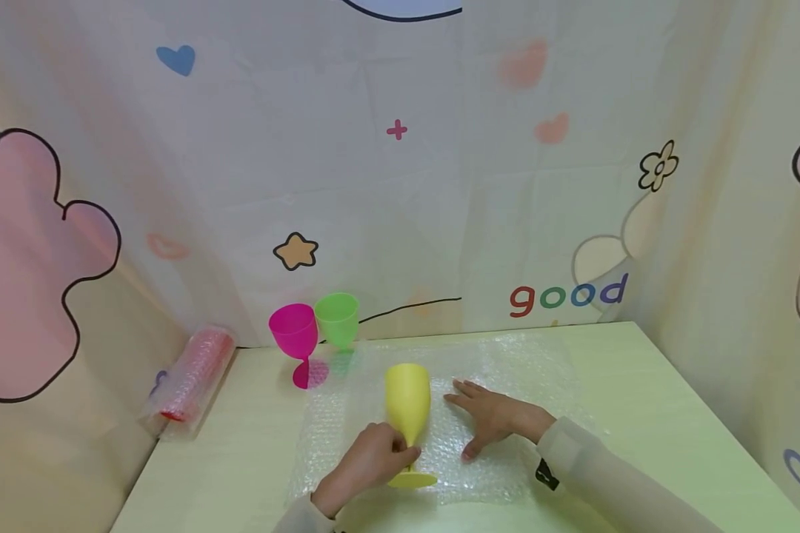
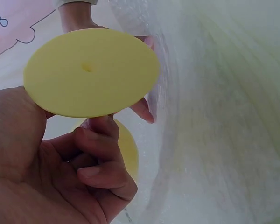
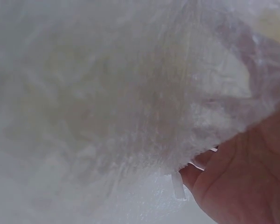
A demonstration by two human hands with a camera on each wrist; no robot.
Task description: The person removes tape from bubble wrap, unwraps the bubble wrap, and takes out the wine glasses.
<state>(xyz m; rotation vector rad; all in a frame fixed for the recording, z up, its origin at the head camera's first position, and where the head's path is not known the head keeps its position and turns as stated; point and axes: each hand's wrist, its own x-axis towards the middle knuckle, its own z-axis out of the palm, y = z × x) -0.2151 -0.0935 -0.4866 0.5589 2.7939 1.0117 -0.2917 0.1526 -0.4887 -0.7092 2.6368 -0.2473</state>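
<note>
My left hand point(image 1: 371, 457) grips a yellow plastic goblet point(image 1: 408, 396) by its stem, with the cup end pointing away from me. In the left wrist view the goblet's round base point(image 2: 91, 72) faces the camera, above my curled fingers point(image 2: 102, 172). Beneath lies a sheet of clear bubble wrap point(image 1: 507, 363) spread over the table. To the right of the goblet, my right hand point(image 1: 490, 416) rests on the wrap with fingers spread. The right wrist view is mostly blurred wrap point(image 3: 121, 93), with part of the palm point(image 3: 247, 182) at lower right.
At the back left stand a magenta goblet point(image 1: 295, 331) and a green goblet point(image 1: 338, 314), near the wrap's corner. A red item rolled in bubble wrap point(image 1: 200, 370) lies along the table's left edge. A printed curtain point(image 1: 400, 192) hangs behind the pale green table point(image 1: 680, 444).
</note>
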